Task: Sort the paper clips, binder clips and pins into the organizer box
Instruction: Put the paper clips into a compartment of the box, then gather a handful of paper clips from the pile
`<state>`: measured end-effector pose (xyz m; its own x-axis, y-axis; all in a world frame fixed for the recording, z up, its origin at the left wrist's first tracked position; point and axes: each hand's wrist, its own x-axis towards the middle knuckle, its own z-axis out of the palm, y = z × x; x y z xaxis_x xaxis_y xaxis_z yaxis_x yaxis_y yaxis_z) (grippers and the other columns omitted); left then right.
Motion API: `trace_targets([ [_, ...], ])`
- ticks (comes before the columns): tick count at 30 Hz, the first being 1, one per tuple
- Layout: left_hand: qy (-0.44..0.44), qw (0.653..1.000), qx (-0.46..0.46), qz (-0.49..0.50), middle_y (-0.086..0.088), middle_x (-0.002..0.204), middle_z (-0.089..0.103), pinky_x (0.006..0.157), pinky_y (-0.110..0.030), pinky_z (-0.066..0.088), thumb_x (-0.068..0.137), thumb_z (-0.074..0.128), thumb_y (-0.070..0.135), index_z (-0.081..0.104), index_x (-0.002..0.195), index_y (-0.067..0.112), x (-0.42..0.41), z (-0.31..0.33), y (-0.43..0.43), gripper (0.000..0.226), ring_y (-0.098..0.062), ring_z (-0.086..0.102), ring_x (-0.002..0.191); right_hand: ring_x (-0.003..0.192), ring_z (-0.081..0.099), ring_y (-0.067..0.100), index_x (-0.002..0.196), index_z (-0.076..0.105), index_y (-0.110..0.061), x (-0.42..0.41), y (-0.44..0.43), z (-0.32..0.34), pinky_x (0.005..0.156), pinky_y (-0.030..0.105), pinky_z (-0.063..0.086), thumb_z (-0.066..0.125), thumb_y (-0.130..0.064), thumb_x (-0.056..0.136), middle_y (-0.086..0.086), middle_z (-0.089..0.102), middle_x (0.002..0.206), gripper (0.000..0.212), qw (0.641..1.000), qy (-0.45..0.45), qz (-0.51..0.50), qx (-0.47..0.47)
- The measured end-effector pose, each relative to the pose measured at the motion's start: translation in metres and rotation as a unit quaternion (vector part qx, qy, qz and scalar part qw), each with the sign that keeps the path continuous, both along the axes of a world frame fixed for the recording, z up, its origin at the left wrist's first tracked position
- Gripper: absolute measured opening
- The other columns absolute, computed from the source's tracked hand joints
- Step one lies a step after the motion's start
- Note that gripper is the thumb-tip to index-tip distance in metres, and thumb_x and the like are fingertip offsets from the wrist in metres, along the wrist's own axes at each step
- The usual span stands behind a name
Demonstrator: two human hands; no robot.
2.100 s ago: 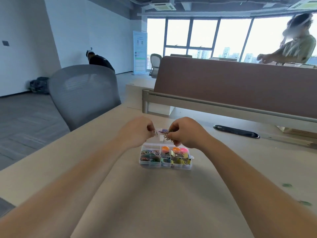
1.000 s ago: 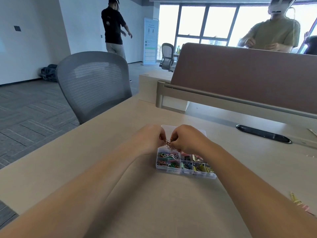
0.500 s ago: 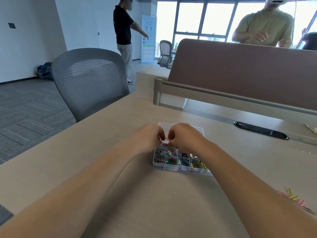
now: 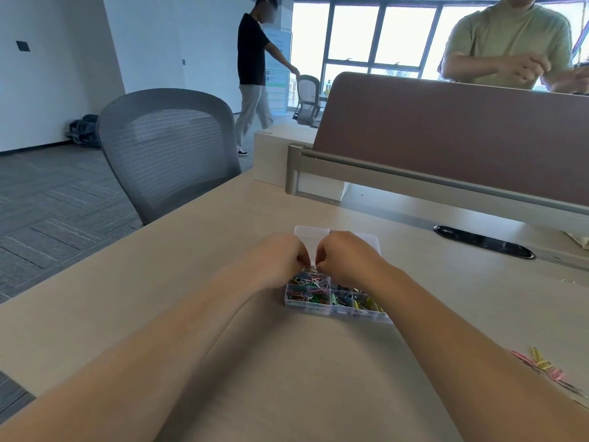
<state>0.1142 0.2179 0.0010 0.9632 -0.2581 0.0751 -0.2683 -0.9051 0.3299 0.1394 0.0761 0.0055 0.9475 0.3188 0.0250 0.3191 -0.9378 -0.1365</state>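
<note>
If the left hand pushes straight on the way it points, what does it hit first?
Likely the right hand, just ahead above the organizer box; the left hand and it seem to pinch one clip tangle between them.

Organizer box (image 4: 322, 309) in front of me is clear glossy plastic, lid (image 4: 310, 234) the same; the paper clips (image 4: 307, 280) in it look like wire with a smooth coloured coating. Tabletop (image 4: 287, 378): matt, smooth, pale wood-look. Chair (image 4: 172, 148) back is grey woven mesh, divider (image 4: 446, 135) a matt brown cloth-like panel on a satin metal rail (image 4: 414, 183), floor (image 4: 47, 212) rough grey carpet.
</note>
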Motion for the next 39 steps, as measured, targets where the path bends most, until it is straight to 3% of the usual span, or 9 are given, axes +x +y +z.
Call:
trace_targets([
  [4, 0.007, 1.0, 0.004, 0.001, -0.003, 0.102, 0.071, 0.075, -0.032, 0.051, 0.09, 0.055, 0.013, 0.076, 0.1, 0.02, 0.001, -0.002, 0.001, 0.024, -0.021, 0.063, 0.088, 0.083, 0.066, 0.023, 0.105, 0.076, -0.013, -0.001, 0.0, -0.002, 0.087, 0.036, 0.057, 0.063, -0.012, 0.087, 0.008, 0.07, 0.103, 0.023, 1.0, -0.002, -0.004, -0.004],
  [8, -0.011, 1.0, -0.002, 0.005, 0.001, 0.106, 0.068, 0.078, -0.026, 0.048, 0.09, 0.05, 0.005, 0.073, 0.106, 0.024, -0.002, 0.0, -0.003, 0.034, -0.018, 0.061, 0.094, 0.082, 0.066, 0.023, 0.108, 0.075, -0.014, 0.002, 0.002, -0.001, 0.087, 0.036, 0.057, 0.063, -0.01, 0.086, 0.007, 0.069, 0.1, 0.025, 0.999, 0.023, -0.014, -0.039],
  [14, 0.026, 1.0, 0.015, 0.007, -0.004, 0.106, 0.07, 0.078, -0.032, 0.052, 0.086, 0.05, -0.002, 0.074, 0.106, 0.022, -0.004, 0.002, -0.004, 0.04, -0.024, 0.064, 0.091, 0.086, 0.065, 0.025, 0.114, 0.072, -0.015, 0.001, 0.004, -0.002, 0.088, 0.037, 0.056, 0.062, -0.009, 0.087, 0.008, 0.068, 0.1, 0.03, 0.998, 0.046, -0.02, -0.038],
  [16, 0.023, 1.0, 0.018, 0.008, -0.003, 0.109, 0.069, 0.075, -0.029, 0.049, 0.087, 0.049, -0.001, 0.072, 0.108, 0.022, -0.006, 0.003, -0.006, 0.039, -0.023, 0.063, 0.091, 0.083, 0.065, 0.024, 0.111, 0.074, -0.015, -0.003, 0.001, -0.002, 0.086, 0.035, 0.057, 0.061, -0.008, 0.087, 0.007, 0.07, 0.097, 0.028, 0.999, 0.029, -0.014, -0.021],
  [21, -0.013, 1.0, 0.018, 0.022, -0.003, 0.121, 0.061, 0.088, -0.026, 0.046, 0.092, 0.052, 0.002, 0.069, 0.114, 0.022, -0.016, 0.013, -0.015, 0.034, -0.019, 0.059, 0.102, 0.084, 0.065, 0.018, 0.113, 0.073, -0.014, -0.022, -0.015, 0.01, 0.087, 0.029, 0.055, 0.057, -0.009, 0.092, 0.006, 0.071, 0.105, 0.027, 0.999, -0.005, -0.009, 0.043],
  [28, -0.059, 0.998, -0.008, -0.017, 0.001, 0.1, 0.059, 0.073, -0.021, 0.037, 0.095, 0.044, 0.011, 0.067, 0.105, 0.019, -0.054, 0.037, -0.066, 0.027, -0.011, 0.052, 0.082, 0.096, 0.063, 0.017, 0.117, 0.069, -0.018, -0.07, -0.074, 0.035, 0.088, 0.027, 0.05, 0.049, -0.012, 0.096, 0.003, 0.068, 0.115, 0.03, 0.994, -0.031, -0.04, 0.097],
  [32, -0.05, 0.997, -0.006, -0.057, -0.001, 0.095, 0.066, 0.074, -0.03, 0.049, 0.091, 0.042, 0.016, 0.065, 0.09, 0.021, -0.077, 0.041, -0.116, 0.024, -0.018, 0.057, 0.08, 0.095, 0.063, 0.018, 0.112, 0.07, -0.019, -0.103, -0.13, 0.042, 0.084, 0.028, 0.051, 0.047, -0.015, 0.094, 0.001, 0.069, 0.113, 0.03, 0.993, -0.013, -0.081, 0.085],
  [35, -0.037, 0.994, -0.009, -0.105, 0.002, 0.101, 0.066, 0.076, -0.031, 0.051, 0.092, 0.045, 0.023, 0.064, 0.094, 0.026, -0.089, 0.037, -0.156, 0.02, -0.017, 0.06, 0.086, 0.097, 0.062, 0.019, 0.111, 0.071, -0.022, -0.126, -0.174, 0.04, 0.086, 0.033, 0.053, 0.048, -0.017, 0.091, -0.001, 0.068, 0.114, 0.031, 0.99, 0.002, -0.12, 0.074],
  [39, 0.006, 0.987, 0.018, -0.161, 0.003, 0.11, 0.06, 0.075, -0.025, 0.044, 0.092, 0.055, 0.033, 0.063, 0.116, 0.026, -0.098, 0.031, -0.202, 0.027, -0.014, 0.055, 0.092, 0.101, 0.061, 0.017, 0.112, 0.071, -0.025, -0.152, -0.228, 0.036, 0.086, 0.028, 0.049, 0.056, -0.017, 0.09, -0.002, 0.065, 0.119, 0.028, 0.986, 0.025, -0.153, 0.056],
])
